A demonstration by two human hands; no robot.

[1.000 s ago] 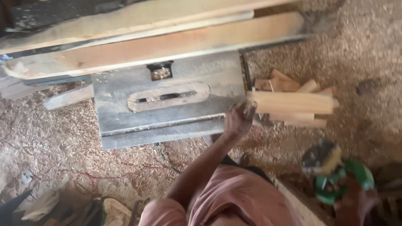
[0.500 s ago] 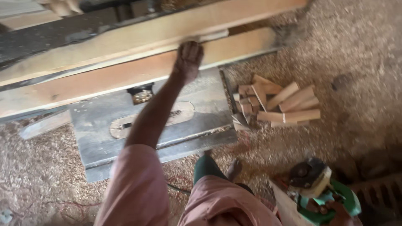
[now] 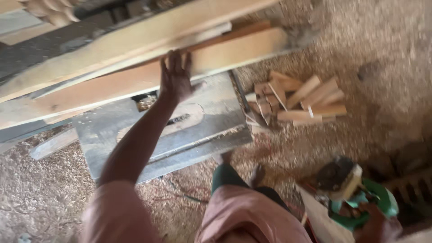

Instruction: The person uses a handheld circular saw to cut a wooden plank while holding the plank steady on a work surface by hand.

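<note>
Over the grey saw table [image 3: 211,121], the person's left hand [image 3: 175,78] lies flat, fingers spread, against the lower long plank [image 3: 112,87]; no cut shows in that plank. About three planks are stacked there. Roughly ten short offcuts [image 3: 297,101] lie heaped on sawdust beside the table. Right hand [image 3: 375,225] grips a green power tool [image 3: 355,198], fingers wrapped on it

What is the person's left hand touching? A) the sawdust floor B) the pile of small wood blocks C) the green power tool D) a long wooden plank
D: the left hand lies flat on the long wooden plank above the grey saw table, apart from the small wood blocks.
</note>
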